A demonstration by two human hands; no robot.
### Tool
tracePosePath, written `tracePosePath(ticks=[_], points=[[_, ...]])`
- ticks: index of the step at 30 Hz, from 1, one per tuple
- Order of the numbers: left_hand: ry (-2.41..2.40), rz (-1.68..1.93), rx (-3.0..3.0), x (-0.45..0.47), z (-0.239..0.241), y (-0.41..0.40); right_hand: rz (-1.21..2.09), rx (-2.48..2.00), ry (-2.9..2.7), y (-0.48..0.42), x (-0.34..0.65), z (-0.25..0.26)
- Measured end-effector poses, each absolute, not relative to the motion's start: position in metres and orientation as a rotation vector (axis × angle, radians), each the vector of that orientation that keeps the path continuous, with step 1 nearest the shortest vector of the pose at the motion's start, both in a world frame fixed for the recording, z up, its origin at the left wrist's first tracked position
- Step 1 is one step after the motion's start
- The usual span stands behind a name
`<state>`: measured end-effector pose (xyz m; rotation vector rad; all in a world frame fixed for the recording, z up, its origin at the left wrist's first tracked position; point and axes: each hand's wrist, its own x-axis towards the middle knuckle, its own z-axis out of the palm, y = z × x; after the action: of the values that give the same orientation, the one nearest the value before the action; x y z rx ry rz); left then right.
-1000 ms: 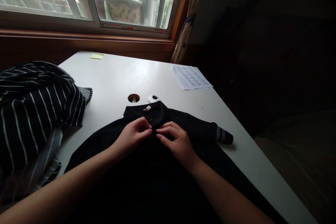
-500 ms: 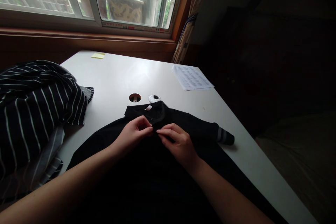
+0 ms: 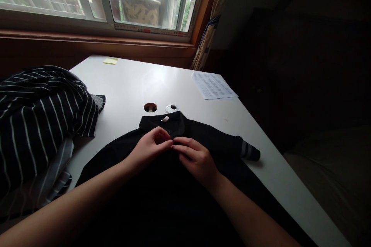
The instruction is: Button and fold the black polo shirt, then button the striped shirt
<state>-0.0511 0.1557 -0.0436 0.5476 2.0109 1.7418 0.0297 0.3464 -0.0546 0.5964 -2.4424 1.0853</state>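
Note:
A black collared shirt (image 3: 174, 193) lies spread over the table, its collar pointing away from me. A small white label shows inside the neck, and grey stripes ring the cuff of the sleeve on the right. Just below the collar, my left hand (image 3: 149, 146) pinches the front placket between thumb and fingers. From the other side, my right hand (image 3: 198, 158) grips the same spot, and the fingertips of both hands meet there. Whatever small part lies between the fingertips is hidden.
A striped black-and-white garment (image 3: 46, 123) is heaped at the left of the white table (image 3: 127, 81). Printed papers (image 3: 214, 85) lie at the right edge, a yellow note (image 3: 110, 61) at the back. Beyond the collar are a cable hole (image 3: 150, 107) and its round cover (image 3: 172, 108).
My two hands have come together at the placket; the small gap between their fingertips has closed. The view has shifted slightly, while the shirt lies as before.

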Motion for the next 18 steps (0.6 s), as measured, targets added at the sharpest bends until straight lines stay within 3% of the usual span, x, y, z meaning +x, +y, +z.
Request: tracePosePath(ticks=[18], points=[[2.036, 1.743, 0.559, -0.0523, -0.0456, 0.1551, 1.064, 0.659, -2.452, 0.3454, 0.0306, -0.0539]])
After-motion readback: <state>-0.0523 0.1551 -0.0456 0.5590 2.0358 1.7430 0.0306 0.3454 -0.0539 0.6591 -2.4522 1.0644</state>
